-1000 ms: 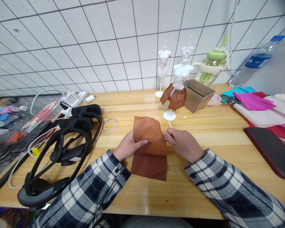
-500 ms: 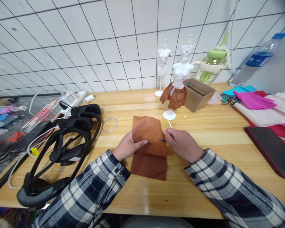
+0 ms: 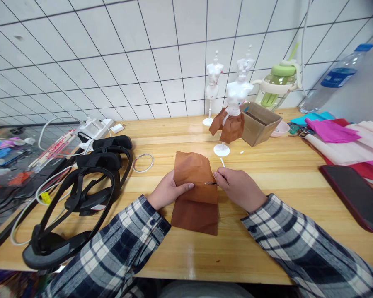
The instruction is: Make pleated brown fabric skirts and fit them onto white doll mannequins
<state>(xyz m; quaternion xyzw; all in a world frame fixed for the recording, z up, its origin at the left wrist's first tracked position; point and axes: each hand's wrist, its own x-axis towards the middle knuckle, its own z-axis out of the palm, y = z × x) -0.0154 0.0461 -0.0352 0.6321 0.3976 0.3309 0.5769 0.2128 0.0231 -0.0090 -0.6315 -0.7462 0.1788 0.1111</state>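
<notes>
You face a wall [image 3: 118, 62] of white tiles with dark grout lines. Before you runs a pale wooden table [image 3: 282, 174], its planks glossy under even light, its back edge meeting the wall.

Bright, even light falls from overhead and washes the white tiled wall [image 3: 112, 62] pale. Shadows are soft and short, with faint ones under the left hand [image 3: 169, 191], the right hand [image 3: 240, 188] and the brown cloth [image 3: 194, 169]. The wooden tabletop [image 3: 282, 174] carries a pale streak of sheen near its front edge. The centre is sharp, though the thin metal pin [image 3: 210, 183] barely resolves. Wide-angle distortion bows the tile lines and tilts the water bottle [image 3: 335, 78]; the upper right corner darkens, and the plaid sleeves [image 3: 298, 240] soften at the bottom edge
</notes>
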